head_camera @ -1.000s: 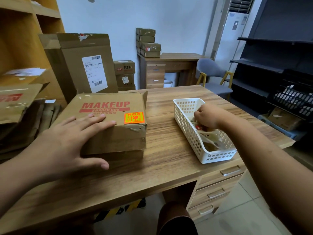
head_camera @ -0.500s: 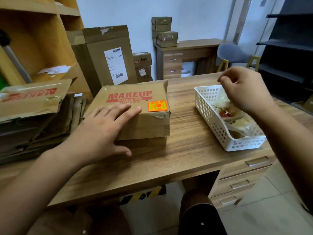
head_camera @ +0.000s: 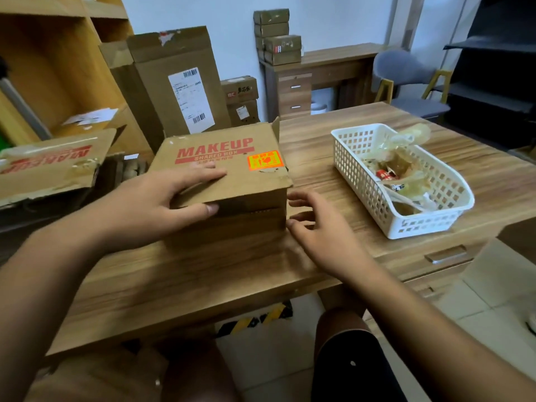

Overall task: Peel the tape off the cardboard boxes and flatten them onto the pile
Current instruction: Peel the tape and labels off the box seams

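A brown cardboard box (head_camera: pixel 232 169) printed MAKEUP with an orange sticker stands on the wooden desk (head_camera: pixel 333 158). My left hand (head_camera: pixel 150 207) rests on its top, fingers spread flat over the lid and thumb against the front face. My right hand (head_camera: pixel 316 224) hovers at the box's lower right front corner, fingers loosely spread, holding nothing. A pile of flattened cardboard (head_camera: pixel 49 166) lies to the left of the desk, with a flattened MAKEUP box on top.
A white plastic basket (head_camera: pixel 435 224) holding crumpled peeled tape sits on the desk to the right. Tall and small cardboard boxes (head_camera: pixel 179 82) stand behind the desk by the wall. Wooden shelving is at left, a grey chair (head_camera: pixel 406 74) and dark shelves at right.
My right hand left the basket, rose, then came down to the box's right front corner. My left hand shifted forward, thumb now on the front face. The view moved closer.
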The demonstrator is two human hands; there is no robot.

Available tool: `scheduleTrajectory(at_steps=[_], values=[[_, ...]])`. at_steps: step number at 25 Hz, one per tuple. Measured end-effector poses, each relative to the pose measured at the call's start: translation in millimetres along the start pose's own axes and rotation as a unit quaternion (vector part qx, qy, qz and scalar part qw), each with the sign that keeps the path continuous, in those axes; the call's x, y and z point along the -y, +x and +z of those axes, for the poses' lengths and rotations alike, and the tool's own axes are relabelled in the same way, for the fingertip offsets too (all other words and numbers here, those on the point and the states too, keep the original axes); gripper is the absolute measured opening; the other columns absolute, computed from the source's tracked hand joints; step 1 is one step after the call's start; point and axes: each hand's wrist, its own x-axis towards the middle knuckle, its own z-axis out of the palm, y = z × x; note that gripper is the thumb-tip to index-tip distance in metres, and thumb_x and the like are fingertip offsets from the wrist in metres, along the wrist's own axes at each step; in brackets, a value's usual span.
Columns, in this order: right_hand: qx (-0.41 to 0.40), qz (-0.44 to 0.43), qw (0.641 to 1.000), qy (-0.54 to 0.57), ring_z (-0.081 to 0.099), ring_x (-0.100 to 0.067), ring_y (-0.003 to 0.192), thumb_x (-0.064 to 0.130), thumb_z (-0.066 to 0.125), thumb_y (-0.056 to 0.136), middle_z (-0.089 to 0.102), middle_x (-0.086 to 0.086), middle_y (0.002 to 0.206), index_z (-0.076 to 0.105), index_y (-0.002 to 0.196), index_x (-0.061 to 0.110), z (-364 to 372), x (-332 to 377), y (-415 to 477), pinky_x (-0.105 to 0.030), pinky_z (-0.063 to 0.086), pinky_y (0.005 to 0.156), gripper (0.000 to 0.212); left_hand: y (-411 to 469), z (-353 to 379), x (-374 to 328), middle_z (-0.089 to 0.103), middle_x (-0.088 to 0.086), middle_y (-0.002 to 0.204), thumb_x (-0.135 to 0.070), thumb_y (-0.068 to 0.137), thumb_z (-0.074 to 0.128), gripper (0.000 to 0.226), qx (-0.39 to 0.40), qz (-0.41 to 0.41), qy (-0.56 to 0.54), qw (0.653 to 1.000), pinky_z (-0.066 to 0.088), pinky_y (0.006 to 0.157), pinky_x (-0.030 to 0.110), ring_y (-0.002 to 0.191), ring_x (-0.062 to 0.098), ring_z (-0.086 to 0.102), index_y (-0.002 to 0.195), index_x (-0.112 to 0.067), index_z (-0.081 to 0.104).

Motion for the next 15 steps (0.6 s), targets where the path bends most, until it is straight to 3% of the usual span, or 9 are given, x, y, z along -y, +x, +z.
scheduleTrajectory(at_steps=[3,7,9,11,15], values=[[-0.067,-0.07,0.995,-0.035,0.063,-0.004,0.097,0.009,0.061,0.096,0.057,0.005,0.12,0.061,0.123,0.026,8.1,-7.4,-5.7,-0.015,0.055,0.079,0.032,3.3,-8.7,-0.6,0.032,-0.042,0.139,-0.094,0.063,0.04,0.064,0.016,-0.016,-0.043,0.999,0.032,0.112,0.034,0.135,0.0,0.034,0.125,-0.081,0.036],[-0.013,-0.104,0.983,-0.151,0.06,-0.014,0.1,0.02,0.061,0.095,0.049,0.008,0.12,0.059,0.131,0.033,15.1,-11.3,-7.2,-0.041,0.058,0.084,0.039,7.1,-12.9,-5.5,0.039,-0.031,0.145,-0.094,0.062,0.039,0.062,0.014,-0.03,-0.061,0.998,0.034,0.107,0.033,0.133,0.004,0.038,0.122,-0.08,0.044],[-0.007,-0.094,0.983,-0.157,0.06,-0.017,0.099,0.018,0.062,0.094,0.05,0.006,0.116,0.064,0.119,0.03,13.9,-10.1,-4.2,-0.044,0.057,0.084,0.028,8.8,-11.9,-8.3,0.039,-0.029,0.149,-0.094,0.07,0.04,0.057,0.016,-0.035,-0.062,0.997,0.033,0.108,0.033,0.134,0.003,0.037,0.124,-0.077,0.045],[0.008,-0.095,0.979,-0.181,0.06,-0.019,0.1,0.017,0.063,0.093,0.054,0.006,0.112,0.07,0.108,0.027,10.9,-8.5,-8.1,-0.044,0.055,0.085,0.019,9.8,-10.6,-10.0,0.037,-0.027,0.152,-0.088,0.078,0.041,0.053,0.016,-0.04,-0.058,0.997,0.03,0.107,0.029,0.132,0.0,0.034,0.128,-0.072,0.046],[0.072,-0.092,0.95,-0.29,0.054,-0.011,0.112,0.032,0.057,0.097,0.056,0.011,0.119,0.071,0.115,0.027,7.8,-7.1,-26.1,-0.035,0.053,0.088,0.024,9.5,-9.4,-11.8,0.035,-0.029,0.15,-0.072,0.079,0.045,0.057,0.006,-0.044,-0.052,0.998,0.028,0.104,0.026,0.129,-0.004,0.031,0.135,-0.064,0.046]])
